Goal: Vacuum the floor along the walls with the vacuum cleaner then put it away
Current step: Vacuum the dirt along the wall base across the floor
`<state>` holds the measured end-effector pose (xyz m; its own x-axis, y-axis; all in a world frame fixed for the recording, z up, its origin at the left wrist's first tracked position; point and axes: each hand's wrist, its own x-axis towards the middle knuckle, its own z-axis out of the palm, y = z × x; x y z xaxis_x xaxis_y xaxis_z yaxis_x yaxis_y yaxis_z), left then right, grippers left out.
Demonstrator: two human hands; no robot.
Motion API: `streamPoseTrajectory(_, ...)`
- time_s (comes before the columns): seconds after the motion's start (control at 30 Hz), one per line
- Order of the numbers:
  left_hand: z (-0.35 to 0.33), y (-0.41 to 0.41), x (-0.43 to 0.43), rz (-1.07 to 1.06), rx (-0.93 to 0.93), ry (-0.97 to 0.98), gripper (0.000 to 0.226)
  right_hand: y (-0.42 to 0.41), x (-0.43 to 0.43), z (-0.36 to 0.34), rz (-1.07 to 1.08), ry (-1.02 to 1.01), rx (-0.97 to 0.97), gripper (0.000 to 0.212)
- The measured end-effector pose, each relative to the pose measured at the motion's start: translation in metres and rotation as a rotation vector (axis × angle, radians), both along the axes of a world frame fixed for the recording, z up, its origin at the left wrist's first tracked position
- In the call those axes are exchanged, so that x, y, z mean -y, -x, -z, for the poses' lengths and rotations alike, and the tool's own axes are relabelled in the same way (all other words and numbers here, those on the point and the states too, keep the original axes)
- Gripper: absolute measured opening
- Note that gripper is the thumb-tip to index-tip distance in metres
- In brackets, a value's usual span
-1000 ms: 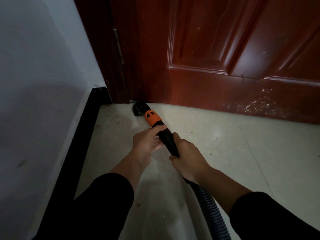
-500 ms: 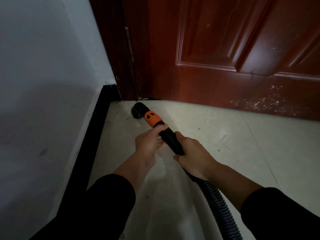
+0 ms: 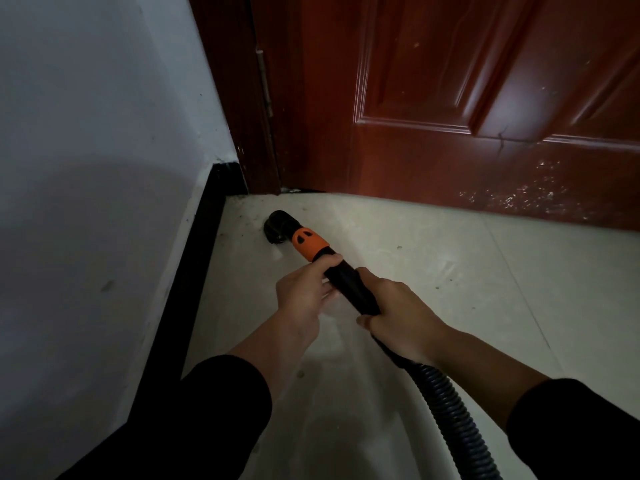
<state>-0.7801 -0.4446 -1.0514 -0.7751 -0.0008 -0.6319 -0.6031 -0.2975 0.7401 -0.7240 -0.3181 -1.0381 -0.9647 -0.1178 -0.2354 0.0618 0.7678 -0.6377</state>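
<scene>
Head view: left hand (image 3: 304, 292) grips the black plastic vacuum wand (image 3: 349, 289) just behind its orange collar (image 3: 308, 244). Right hand (image 3: 398, 317) clenches the same wand further back, where the black ribbed hose (image 3: 446, 403) begins. Beyond the left hand, the black nozzle (image 3: 277, 225) rests on the pale tiled floor (image 3: 450, 271), near the black baseboard (image 3: 194, 271) and the red-brown wooden door (image 3: 450, 133).
</scene>
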Motion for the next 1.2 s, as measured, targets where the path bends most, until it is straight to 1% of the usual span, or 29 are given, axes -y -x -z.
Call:
streamPoseTrajectory(0.23,0.000,-0.005,0.011,-0.025,-0.021,-0.034,0.010,0.000,0.008,0.002,-0.028,0.028,-0.008,0.026)
streamPoseTrajectory(0.47,0.002,0.001,0.024,-0.041,-0.018,-0.009,0.018,0.007,0.021,0.006,-0.041,0.038,-0.014,0.031)
streamPoseTrajectory(0.57,0.004,0.005,0.029,-0.062,-0.016,-0.001,0.017,0.012,0.027,0.008,-0.057,0.027,-0.015,0.030)
streamPoseTrajectory(0.67,0.006,0.009,0.036,-0.083,-0.007,0.006,0.022,0.018,0.034,0.011,-0.076,0.025,-0.019,0.027)
streamPoseTrajectory(0.8,0.009,0.013,0.046,-0.124,-0.002,0.001,0.021,0.023,0.042,0.014,-0.102,0.042,-0.013,0.028)
streamPoseTrajectory(0.97,0.014,0.017,0.054,-0.136,-0.024,0.016,0.029,0.029,0.050,0.016,-0.112,0.057,-0.015,0.028)
streamPoseTrajectory(1.2,0.018,0.022,0.058,-0.145,-0.039,0.012,0.022,0.032,0.054,0.017,-0.109,0.088,-0.008,0.027)
